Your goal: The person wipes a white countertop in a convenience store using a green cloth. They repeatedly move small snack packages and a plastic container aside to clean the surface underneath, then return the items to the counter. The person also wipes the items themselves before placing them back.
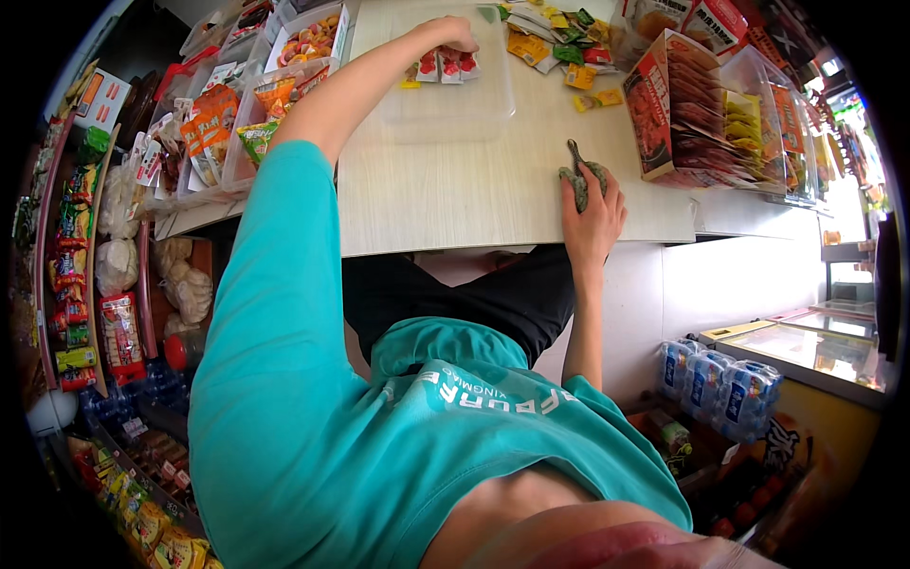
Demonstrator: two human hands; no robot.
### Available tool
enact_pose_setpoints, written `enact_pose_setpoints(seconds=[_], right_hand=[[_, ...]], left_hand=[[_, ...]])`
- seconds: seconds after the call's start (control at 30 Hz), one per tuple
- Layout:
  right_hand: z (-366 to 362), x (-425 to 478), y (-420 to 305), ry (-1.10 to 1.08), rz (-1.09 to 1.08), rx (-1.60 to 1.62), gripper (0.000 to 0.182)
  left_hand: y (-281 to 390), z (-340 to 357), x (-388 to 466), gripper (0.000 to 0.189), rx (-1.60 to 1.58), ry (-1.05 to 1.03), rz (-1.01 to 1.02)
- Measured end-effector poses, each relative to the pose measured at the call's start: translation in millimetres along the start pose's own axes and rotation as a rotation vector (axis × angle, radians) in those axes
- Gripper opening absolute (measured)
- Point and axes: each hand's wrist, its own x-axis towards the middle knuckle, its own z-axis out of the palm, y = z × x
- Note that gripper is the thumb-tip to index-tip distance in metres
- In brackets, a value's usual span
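My left hand (pixel 451 32) reaches over a clear plastic box (pixel 503 107) at the table's top middle. Its bent fingers are at small red-and-white packets (pixel 449 65) standing in a row; whether they pinch one is hidden. A yellow packet (pixel 411 77) is beside that row. My right hand (pixel 601 203), near the front edge of the table (pixel 441 206), has its fingers curled around a grey-green, textured object (pixel 580 192) with a dark patterned strap (pixel 573 151). Loose yellow, green and red snack packets (pixel 561 43) lie in a pile right of the clear box.
Plastic bins of packaged snacks (pixel 249 107) line the table's left side. At right stand a red display carton (pixel 650 114) of packets and a clear bin (pixel 793 142). Snack shelves (pixel 75 249) are far left. Wrapped water bottles (pixel 718 387) and a glass-topped freezer (pixel 810 341) are lower right.
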Motion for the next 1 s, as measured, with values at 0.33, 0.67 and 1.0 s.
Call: enact_pose_setpoints(seconds=[0.33,0.67,1.0], right_hand=[[2.3,0.0,-0.6,0.077,0.018,-0.037,0.035],[3.4,0.9,-1.0,0.083,-0.006,-0.018,0.035],[6.7,-1.8,1.9,0.101,0.006,-0.048,0.035]], left_hand=[[53.6,-14.7,-13.6,0.027,0.186,0.688,0.639],[209.4,75.0,-32.0,0.032,0.483,0.234,0.607],[211.9,94.3,-13.7,0.022,0.341,0.575,0.686]])
